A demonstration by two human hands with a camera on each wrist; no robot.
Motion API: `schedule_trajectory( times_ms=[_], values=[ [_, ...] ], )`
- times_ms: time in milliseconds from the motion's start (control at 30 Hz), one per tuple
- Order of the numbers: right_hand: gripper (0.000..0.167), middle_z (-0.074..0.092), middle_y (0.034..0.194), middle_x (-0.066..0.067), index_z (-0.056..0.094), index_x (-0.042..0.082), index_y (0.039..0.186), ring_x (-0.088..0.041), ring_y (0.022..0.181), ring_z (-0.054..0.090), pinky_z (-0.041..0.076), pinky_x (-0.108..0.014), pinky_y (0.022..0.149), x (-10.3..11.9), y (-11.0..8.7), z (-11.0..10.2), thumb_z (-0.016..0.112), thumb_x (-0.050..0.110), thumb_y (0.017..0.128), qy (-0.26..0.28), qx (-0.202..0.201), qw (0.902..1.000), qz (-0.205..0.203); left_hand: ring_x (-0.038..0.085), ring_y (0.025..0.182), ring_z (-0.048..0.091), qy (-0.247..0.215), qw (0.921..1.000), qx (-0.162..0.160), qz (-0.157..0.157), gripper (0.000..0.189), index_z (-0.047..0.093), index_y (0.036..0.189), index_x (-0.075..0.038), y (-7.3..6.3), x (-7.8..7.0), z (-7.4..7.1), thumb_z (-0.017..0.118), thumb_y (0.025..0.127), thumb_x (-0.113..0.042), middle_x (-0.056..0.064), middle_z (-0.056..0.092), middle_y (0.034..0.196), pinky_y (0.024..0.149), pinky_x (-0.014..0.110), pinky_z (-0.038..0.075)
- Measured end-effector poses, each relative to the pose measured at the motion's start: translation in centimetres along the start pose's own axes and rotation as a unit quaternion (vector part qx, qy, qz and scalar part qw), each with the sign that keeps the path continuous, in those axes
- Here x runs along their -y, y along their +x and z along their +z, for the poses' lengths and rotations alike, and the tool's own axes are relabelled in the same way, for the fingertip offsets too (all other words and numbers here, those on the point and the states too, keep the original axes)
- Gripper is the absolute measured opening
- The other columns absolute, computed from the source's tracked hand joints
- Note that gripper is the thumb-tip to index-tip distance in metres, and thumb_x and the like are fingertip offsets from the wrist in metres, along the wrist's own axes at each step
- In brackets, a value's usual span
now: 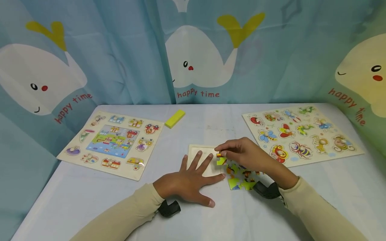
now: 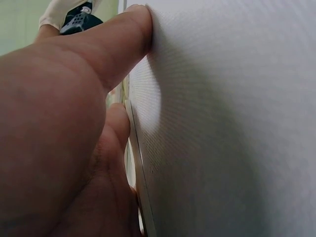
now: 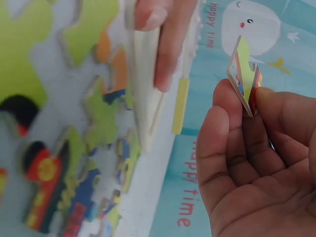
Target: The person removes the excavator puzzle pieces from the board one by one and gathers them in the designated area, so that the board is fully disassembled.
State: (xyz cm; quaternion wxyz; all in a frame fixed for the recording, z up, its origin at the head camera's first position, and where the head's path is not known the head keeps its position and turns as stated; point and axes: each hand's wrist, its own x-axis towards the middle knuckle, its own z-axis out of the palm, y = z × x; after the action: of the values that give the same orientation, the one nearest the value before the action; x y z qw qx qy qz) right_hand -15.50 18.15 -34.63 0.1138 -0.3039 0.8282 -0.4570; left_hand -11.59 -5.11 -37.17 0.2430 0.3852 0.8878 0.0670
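Observation:
My left hand [image 1: 191, 184] lies with its fingers spread across a small pale wooden puzzle tray [image 1: 203, 146]; its thumb touches the white tabletop in the left wrist view. Beside the tray, my right hand [image 1: 248, 155] pinches a jigsaw piece [image 3: 243, 71] between thumb and fingertips. That piece is lime green with some red, and is held up off the table. Several loose jigsaw pieces [image 1: 234, 183], mostly green with coloured pictures, lie to the right of the tray, partly hidden below my right hand.
A knob puzzle board with vehicles [image 1: 144, 170] lies at the left. At the right is an insect puzzle board [image 1: 301, 134], its near left part behind my right hand. A yellow-green block [image 1: 175, 118] rests toward the back, before a whale-print curtain [image 1: 135, 50].

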Motion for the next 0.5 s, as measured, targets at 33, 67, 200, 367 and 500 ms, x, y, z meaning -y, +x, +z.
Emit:
schedule_trajectory(
  times_ms=[33,67,200,367,500],
  values=[
    [0.020,0.071,0.106,-0.009,0.070,-0.004,0.112,-0.014,0.085,0.064,0.050,-0.026,0.072,0.0,-0.1,-0.1,0.059,0.000,0.096,0.001,0.003,1.0000,0.006,0.032,0.140,-0.028,-0.001,1.0000,0.000,0.000,0.078,0.016,0.152,-0.050,0.0,0.0,0.0,0.053,0.086,-0.070,0.002,-0.021,0.160,0.105,0.068,-0.007],
    [0.020,0.071,0.106,-0.009,0.070,-0.004,0.112,-0.014,0.086,0.064,0.051,-0.026,0.072,-0.1,-0.2,-0.1,0.060,0.001,0.096,0.001,0.006,0.9999,0.013,0.032,0.140,-0.028,-0.002,1.0000,0.001,0.000,0.077,0.016,0.152,-0.050,0.0,0.0,-0.1,0.053,0.086,-0.070,0.002,-0.021,0.160,0.105,0.068,-0.007],
    [0.019,0.071,0.104,-0.005,0.071,-0.001,0.111,-0.012,0.075,0.060,0.048,-0.025,0.065,-0.3,-0.8,-0.6,0.060,0.003,0.096,-0.016,0.011,0.9990,0.040,0.031,0.140,-0.029,-0.005,1.0000,0.003,0.000,0.078,0.017,0.151,-0.050,0.0,-0.2,-0.1,0.053,0.086,-0.070,0.002,-0.021,0.160,0.105,0.068,-0.007],
    [0.018,0.071,0.101,-0.001,0.073,0.003,0.108,-0.013,0.069,0.055,0.044,-0.026,0.059,-0.6,-1.8,-1.6,0.062,0.002,0.094,-0.043,-0.001,0.9989,0.021,0.033,0.140,-0.028,-0.001,1.0000,0.003,-0.002,0.078,0.017,0.151,-0.051,0.1,-0.4,-0.2,0.054,0.086,-0.070,0.003,-0.021,0.160,0.106,0.067,-0.007],
    [0.016,0.070,0.097,0.001,0.074,0.004,0.105,-0.016,0.071,0.060,0.049,-0.027,0.061,-0.8,-2.5,-2.2,0.064,0.002,0.093,-0.038,0.004,0.9992,-0.007,0.034,0.141,-0.027,0.009,0.9999,0.004,-0.011,0.078,0.017,0.151,-0.051,0.1,-0.4,-0.2,0.054,0.085,-0.071,0.003,-0.019,0.160,0.105,0.068,-0.006]
  ],
)
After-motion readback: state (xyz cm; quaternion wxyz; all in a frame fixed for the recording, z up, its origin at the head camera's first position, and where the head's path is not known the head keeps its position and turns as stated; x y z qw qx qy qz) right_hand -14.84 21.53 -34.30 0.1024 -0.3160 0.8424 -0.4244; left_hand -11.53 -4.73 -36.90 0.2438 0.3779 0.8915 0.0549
